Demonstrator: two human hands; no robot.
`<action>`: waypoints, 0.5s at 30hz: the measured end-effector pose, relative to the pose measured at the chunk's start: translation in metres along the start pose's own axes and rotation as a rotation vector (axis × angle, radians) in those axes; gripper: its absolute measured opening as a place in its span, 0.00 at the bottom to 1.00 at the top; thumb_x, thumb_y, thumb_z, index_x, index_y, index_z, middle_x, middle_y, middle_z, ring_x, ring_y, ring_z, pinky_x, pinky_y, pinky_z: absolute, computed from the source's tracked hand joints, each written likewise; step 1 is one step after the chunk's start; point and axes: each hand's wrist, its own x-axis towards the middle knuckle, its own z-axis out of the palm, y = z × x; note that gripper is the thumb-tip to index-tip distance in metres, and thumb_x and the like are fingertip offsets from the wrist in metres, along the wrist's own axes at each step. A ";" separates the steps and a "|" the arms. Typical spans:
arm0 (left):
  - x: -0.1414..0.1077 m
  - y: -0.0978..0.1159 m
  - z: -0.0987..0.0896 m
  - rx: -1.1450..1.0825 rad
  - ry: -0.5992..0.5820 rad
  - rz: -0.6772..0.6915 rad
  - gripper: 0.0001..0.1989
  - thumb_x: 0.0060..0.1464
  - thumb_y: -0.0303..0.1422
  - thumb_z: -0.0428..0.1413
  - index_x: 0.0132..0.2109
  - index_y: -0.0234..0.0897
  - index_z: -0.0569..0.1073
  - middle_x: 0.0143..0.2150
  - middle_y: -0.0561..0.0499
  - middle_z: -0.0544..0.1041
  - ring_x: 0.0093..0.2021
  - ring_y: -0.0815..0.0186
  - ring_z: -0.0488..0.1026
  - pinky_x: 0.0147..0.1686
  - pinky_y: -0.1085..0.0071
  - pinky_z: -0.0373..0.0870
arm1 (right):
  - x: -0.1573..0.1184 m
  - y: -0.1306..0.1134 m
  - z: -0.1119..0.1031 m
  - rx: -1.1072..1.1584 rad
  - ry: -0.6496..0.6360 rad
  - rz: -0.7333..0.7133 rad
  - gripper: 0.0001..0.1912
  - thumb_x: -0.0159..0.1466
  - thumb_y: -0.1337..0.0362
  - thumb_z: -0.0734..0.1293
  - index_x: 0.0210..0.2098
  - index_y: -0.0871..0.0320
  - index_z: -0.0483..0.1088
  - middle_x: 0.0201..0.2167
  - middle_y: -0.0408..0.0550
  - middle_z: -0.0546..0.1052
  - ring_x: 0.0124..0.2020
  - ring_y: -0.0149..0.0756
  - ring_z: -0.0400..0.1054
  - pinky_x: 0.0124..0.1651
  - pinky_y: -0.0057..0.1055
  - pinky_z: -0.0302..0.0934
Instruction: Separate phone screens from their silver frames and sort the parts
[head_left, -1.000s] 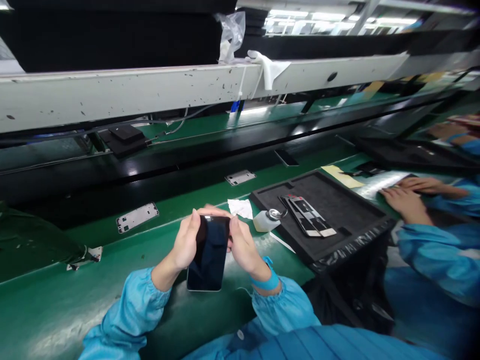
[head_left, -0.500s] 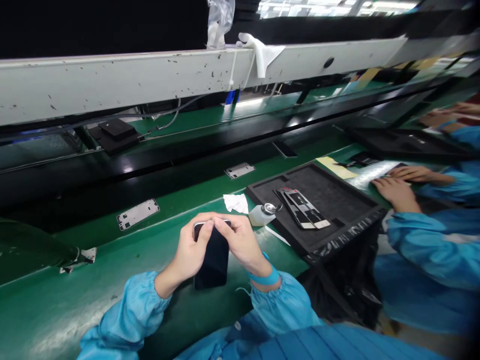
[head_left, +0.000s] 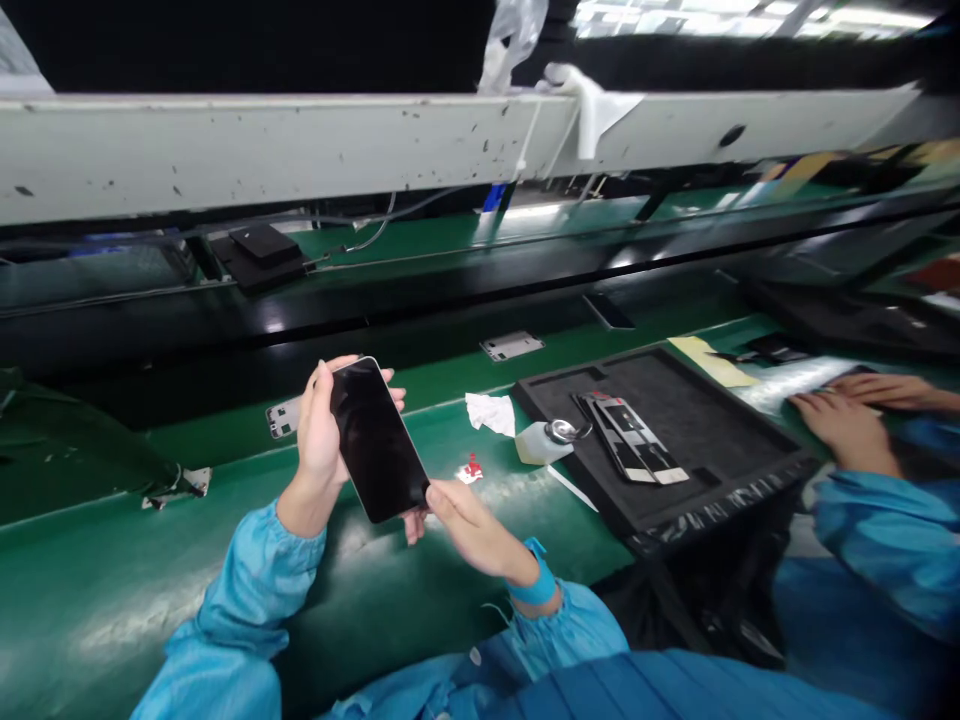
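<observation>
Left of frame centre, a bare left hand wraps its grip around a glossy black rectangular phone whose lower corner a bare right hand pinches.

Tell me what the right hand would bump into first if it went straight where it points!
The phone: the right hand is touching its lower corner. Past that, the left hand seems next, though depth is hard to judge.

The tabletop here is glossy green. A small red-and-white scrap lies on it, with a crumpled white tissue farther off. To the right stands a squat dispenser bottle, then a white strip just beside a black foam tray.
</observation>
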 end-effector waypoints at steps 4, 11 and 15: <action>-0.003 0.004 0.001 -0.089 0.006 -0.002 0.19 0.75 0.50 0.51 0.53 0.40 0.72 0.47 0.42 0.87 0.40 0.55 0.88 0.42 0.56 0.87 | 0.001 0.010 -0.003 -0.023 0.008 -0.009 0.39 0.73 0.29 0.58 0.24 0.56 0.69 0.16 0.42 0.70 0.18 0.31 0.64 0.25 0.29 0.61; -0.007 -0.008 0.007 -0.125 0.046 0.080 0.26 0.74 0.58 0.45 0.52 0.41 0.72 0.44 0.43 0.87 0.34 0.60 0.85 0.35 0.63 0.85 | 0.015 0.023 0.013 0.087 0.029 0.005 0.39 0.65 0.27 0.67 0.18 0.54 0.66 0.12 0.42 0.67 0.13 0.30 0.60 0.17 0.28 0.55; -0.005 -0.011 0.007 -0.123 0.094 0.123 0.29 0.70 0.63 0.48 0.51 0.41 0.72 0.42 0.43 0.86 0.33 0.59 0.85 0.33 0.64 0.84 | 0.018 0.023 0.019 0.134 0.029 0.021 0.40 0.64 0.29 0.69 0.15 0.55 0.65 0.10 0.40 0.64 0.11 0.27 0.57 0.17 0.27 0.53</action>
